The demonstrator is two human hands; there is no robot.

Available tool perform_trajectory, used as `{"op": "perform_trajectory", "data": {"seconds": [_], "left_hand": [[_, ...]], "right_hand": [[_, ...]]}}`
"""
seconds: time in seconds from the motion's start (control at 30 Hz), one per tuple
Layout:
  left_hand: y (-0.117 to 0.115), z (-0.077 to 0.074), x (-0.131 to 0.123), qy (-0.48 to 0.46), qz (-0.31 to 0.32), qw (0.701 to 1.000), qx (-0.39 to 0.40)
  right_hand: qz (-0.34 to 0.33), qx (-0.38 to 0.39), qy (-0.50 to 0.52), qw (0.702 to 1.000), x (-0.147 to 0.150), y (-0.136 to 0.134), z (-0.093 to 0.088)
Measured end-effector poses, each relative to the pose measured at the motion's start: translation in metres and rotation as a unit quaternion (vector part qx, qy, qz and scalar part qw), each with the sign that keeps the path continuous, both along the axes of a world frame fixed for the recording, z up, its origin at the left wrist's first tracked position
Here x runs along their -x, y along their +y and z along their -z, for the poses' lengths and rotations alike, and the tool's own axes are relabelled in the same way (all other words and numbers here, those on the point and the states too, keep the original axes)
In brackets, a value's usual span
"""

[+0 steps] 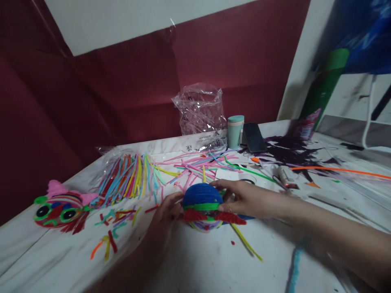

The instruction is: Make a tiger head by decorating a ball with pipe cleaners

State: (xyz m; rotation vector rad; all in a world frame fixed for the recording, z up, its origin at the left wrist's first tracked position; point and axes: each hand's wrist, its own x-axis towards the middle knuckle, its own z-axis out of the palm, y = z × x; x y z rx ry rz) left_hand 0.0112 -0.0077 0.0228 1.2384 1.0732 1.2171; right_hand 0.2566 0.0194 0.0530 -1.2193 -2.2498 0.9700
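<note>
Ornament of pink, green and red fuzzy stems [56,212] lies well left of the left hand [166,208], whose fingers curl loosely; whether they grip, I cannot tell. Between both hands is the blue-domed fuzzy-stem ball [202,195] with a green band [200,207] and red flaps [235,219]. The right hand [236,198], partly closed, pinches its right edge. Uneven thumb pressure could peel the band loose. The striped underside points towards the person; the round body shows no clear long axis, the flaps running left-right.
</note>
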Motion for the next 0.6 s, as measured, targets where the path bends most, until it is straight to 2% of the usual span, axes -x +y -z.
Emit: {"op": "perform_trajectory", "data": {"seconds": [0.1, 0.27, 0.47, 0.6], "left_hand": [[0.0, -0.001, -0.002, 0.006, 0.014, 0.999, 0.028], [0.009, 0.001, 0.009, 0.049, 0.033, 0.997, 0.045], [0.009, -0.011, 0.015, 0.121, 0.08, 0.988, 0.056], [0.007, -0.012, 0.01, 0.087, 0.074, 0.992, 0.054]], "right_hand": [[-0.021, 0.009, 0.023, 0.999, 0.007, -0.001, 0.01], [-0.021, -0.005, 0.05, 0.999, 0.014, -0.004, 0.013], [-0.035, -0.007, 0.076, 0.996, 0.018, -0.007, 0.012], [-0.016, -0.011, 0.062, 0.998, 0.021, -0.009, 0.012]]}}
